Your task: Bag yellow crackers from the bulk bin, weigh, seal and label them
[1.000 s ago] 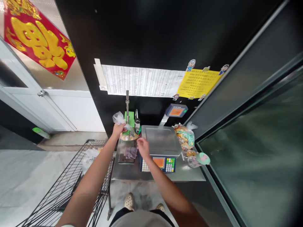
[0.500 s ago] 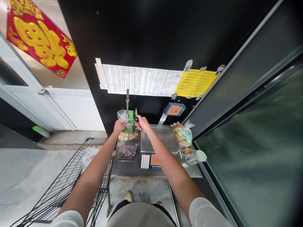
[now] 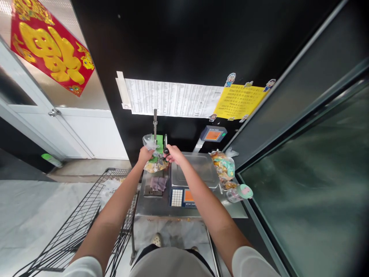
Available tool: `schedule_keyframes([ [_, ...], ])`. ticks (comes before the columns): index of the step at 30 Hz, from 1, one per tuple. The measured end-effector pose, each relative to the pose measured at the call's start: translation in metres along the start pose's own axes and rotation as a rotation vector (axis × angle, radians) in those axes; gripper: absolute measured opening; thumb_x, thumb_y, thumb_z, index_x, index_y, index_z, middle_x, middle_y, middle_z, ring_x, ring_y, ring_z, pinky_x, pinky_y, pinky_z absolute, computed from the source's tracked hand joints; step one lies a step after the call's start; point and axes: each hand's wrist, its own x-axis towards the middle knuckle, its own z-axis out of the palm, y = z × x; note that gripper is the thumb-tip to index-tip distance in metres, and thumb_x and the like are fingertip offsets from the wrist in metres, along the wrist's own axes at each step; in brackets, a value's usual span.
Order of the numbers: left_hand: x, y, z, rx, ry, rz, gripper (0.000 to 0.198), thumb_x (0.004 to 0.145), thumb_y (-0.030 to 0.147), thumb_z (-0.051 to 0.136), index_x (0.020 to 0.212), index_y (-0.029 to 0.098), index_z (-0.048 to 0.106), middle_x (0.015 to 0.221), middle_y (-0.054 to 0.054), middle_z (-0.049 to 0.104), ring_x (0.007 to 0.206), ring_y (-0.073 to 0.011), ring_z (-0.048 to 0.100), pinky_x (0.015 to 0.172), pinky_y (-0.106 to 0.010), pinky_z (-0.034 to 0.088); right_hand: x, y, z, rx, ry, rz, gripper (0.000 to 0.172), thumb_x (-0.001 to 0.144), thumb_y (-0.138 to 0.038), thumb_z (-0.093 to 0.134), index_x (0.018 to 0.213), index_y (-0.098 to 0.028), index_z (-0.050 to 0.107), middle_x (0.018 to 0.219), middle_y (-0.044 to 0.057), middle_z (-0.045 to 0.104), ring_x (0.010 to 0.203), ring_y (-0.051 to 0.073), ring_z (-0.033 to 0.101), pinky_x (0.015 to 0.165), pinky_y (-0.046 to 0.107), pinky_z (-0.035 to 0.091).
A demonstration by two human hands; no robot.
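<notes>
My left hand (image 3: 146, 155) is closed around the gathered neck of a clear plastic bag (image 3: 149, 141). The bag's loose top sticks up above my fingers, and its pale contents, too small to name, rest below on the metal table. Right beside it stands a green bench-top device (image 3: 160, 141) with an upright metal post (image 3: 155, 125). My right hand (image 3: 175, 155) grips this device's lever by its black knob (image 3: 166, 151). Where the bag's neck meets the device is partly hidden by my fingers.
A weighing scale (image 3: 194, 169) sits to the right, its display (image 3: 213, 134) on a pole. Filled bags (image 3: 223, 165) and a jar with a green lid (image 3: 245, 191) are beyond it. A folded cloth (image 3: 158, 183) lies in front. A wire cart (image 3: 86, 215) stands at left.
My right hand and the black knob have come down slightly. My left hand stays almost in place on the bag's neck.
</notes>
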Motion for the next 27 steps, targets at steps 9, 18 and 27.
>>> schedule_keyframes([
  [9, 0.0, -0.005, 0.002, -0.037, 0.011, 0.002, 0.025, 0.084, 0.026, 0.069, 0.104, 0.012, 0.075, 0.088, -0.007, 0.076, 0.057, -0.0142, 0.069, 0.05, -0.019, 0.052, 0.007, 0.021, 0.024, -0.096, 0.219, -0.179, 0.029, 0.095, -0.031, 0.044, 0.07, -0.02, 0.054, 0.045, -0.004, 0.043, 0.033, 0.009, 0.033, 0.035, 0.022, 0.021],
  [18, -0.001, -0.005, 0.0, -0.066, 0.019, 0.027, 0.025, 0.084, 0.025, 0.069, 0.105, 0.013, 0.075, 0.09, -0.006, 0.076, 0.057, -0.0135, 0.069, 0.049, -0.019, 0.052, -0.012, 0.082, 0.028, -0.392, 0.319, -0.419, 0.035, 0.096, -0.035, 0.044, 0.067, -0.021, 0.058, 0.059, 0.0, 0.058, 0.061, 0.017, 0.057, 0.058, 0.025, 0.038],
  [27, -0.002, -0.003, 0.001, -0.065, 0.022, -0.009, 0.02, 0.085, 0.025, 0.067, 0.099, 0.013, 0.076, 0.086, -0.006, 0.076, 0.053, -0.015, 0.069, 0.046, -0.02, 0.051, -0.042, 0.153, 0.041, -0.657, 0.385, -0.388, 0.035, 0.103, -0.032, 0.039, 0.081, -0.02, 0.063, 0.069, 0.004, 0.064, 0.067, 0.019, 0.06, 0.064, 0.027, 0.036],
])
